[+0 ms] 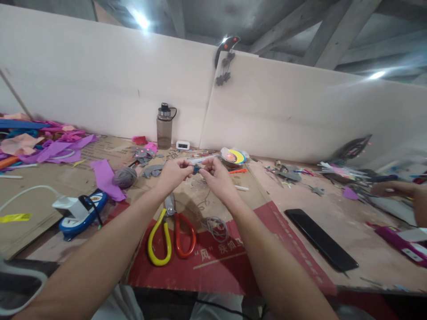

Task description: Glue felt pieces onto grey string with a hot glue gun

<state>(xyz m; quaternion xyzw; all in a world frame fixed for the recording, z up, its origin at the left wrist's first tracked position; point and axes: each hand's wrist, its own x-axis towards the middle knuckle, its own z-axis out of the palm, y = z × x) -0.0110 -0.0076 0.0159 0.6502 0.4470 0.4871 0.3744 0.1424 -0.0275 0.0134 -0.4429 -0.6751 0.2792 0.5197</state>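
Observation:
Both my hands are raised over the middle of the workbench, fingertips meeting. My left hand (174, 173) and my right hand (216, 174) pinch a small dark blue piece (196, 169) between them; what it is I cannot make out. Thin grey thread hangs from the hands down to a loose coil (216, 226) on the cardboard. Under my left wrist lie scissors with one yellow and one red handle loop (171, 238).
A black phone (320, 239) lies flat at the right. A grey water bottle (164, 126) stands by the back wall. Purple and pink felt scraps (50, 144) pile at the left, near a blue tool with a white cable (80, 212). Another person's hand (402, 191) reaches in at the far right.

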